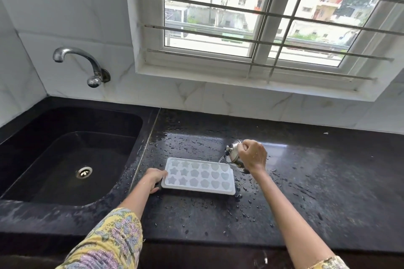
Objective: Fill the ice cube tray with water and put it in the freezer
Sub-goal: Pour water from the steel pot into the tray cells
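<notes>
A white ice cube tray (198, 176) with star, flower and heart moulds lies flat on the wet black counter (306, 192). My left hand (155, 178) holds the tray's left edge. My right hand (252, 155) grips a small steel jug (233, 153), tilted to the left above the tray's far right corner. A thin stream of water runs from the jug's spout into that corner. The hand hides much of the jug.
A black sink (72, 159) with a steel drain (84, 172) lies to the left of the tray. A steel tap (87, 65) sticks out of the tiled wall above it. Water drops dot the counter around the tray. A barred window (262, 17) is behind.
</notes>
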`<state>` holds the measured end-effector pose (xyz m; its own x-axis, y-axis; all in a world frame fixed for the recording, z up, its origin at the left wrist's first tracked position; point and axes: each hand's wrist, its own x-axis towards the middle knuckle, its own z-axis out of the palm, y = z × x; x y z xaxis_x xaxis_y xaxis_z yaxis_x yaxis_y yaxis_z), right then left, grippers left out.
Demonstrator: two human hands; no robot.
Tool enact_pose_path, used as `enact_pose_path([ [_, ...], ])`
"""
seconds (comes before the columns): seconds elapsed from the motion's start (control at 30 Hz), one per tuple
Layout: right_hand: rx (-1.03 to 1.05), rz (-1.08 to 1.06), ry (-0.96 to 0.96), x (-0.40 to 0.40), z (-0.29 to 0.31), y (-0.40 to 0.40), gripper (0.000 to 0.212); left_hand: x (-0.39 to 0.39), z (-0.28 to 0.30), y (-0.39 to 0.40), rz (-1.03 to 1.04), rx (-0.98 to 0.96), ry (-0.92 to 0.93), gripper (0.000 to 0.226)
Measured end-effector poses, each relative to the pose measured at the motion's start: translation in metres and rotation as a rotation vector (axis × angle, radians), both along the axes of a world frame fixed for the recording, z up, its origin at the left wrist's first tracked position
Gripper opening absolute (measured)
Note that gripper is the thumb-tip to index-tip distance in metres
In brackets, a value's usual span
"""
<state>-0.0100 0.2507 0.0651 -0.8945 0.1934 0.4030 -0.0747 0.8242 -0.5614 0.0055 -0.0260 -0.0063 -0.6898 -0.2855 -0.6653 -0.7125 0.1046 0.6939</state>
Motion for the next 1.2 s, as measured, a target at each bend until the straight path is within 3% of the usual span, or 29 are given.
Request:
enact_pose_path([
  [0.3,-0.190,-0.047,-0.016,-0.002,-0.002,0.005,0.027,0.001,0.001,0.001,0.000,-0.019,-0.011,0.034],
  [0.47,-0.276,-0.091,-0.005,-0.004,-0.009,0.013,0.035,0.000,0.001,0.000,-0.017,-0.029,-0.013,0.034],
  [0.8,-0.129,-0.050,-0.002,0.001,-0.007,0.018,0.027,0.003,0.005,0.001,-0.007,-0.023,-0.027,0.036],
  [1.03,-0.032,-0.053,-0.015,0.004,-0.007,0.017,0.047,-0.001,0.001,0.001,-0.002,-0.023,-0.010,0.035],
  [1.2,0.006,-0.060,-0.022,0.009,-0.002,0.014,0.033,-0.002,-0.002,0.002,-0.005,-0.031,-0.004,0.033],
])
